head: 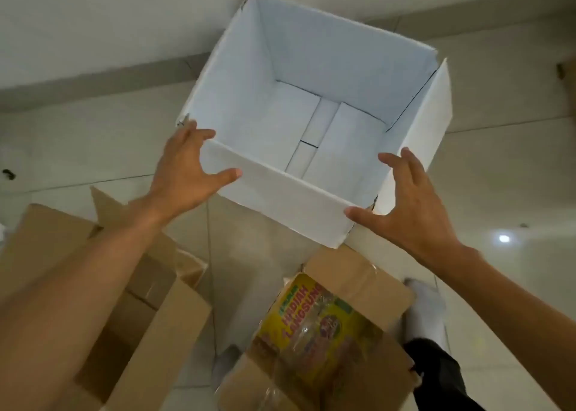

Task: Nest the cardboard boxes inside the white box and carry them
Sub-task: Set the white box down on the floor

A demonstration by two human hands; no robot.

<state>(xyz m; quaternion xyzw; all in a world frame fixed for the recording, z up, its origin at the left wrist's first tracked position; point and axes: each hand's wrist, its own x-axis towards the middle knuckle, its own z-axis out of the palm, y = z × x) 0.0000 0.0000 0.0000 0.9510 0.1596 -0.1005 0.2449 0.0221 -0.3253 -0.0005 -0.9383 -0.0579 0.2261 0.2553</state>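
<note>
A large white box [280, 201] stands open on the tiled floor ahead of me, empty inside. My left hand [187, 173] is spread at its near left corner, thumb against the front wall and fingers by the left wall. My right hand [408, 205] is spread at the near right corner, thumb touching the front edge; neither hand has closed on the box. A brown cardboard box [149, 311] lies open at lower left under my left arm. A second brown box [367, 289] with a yellow printed panel and clear tape sits at lower middle.
Glossy grey floor tiles [498, 177] surround the boxes, with a pale wall [93, 21] and skirting behind the white box. My socked foot [427, 311] and dark trouser leg are to the right of the printed box. A small dark object [7, 173] lies at far left.
</note>
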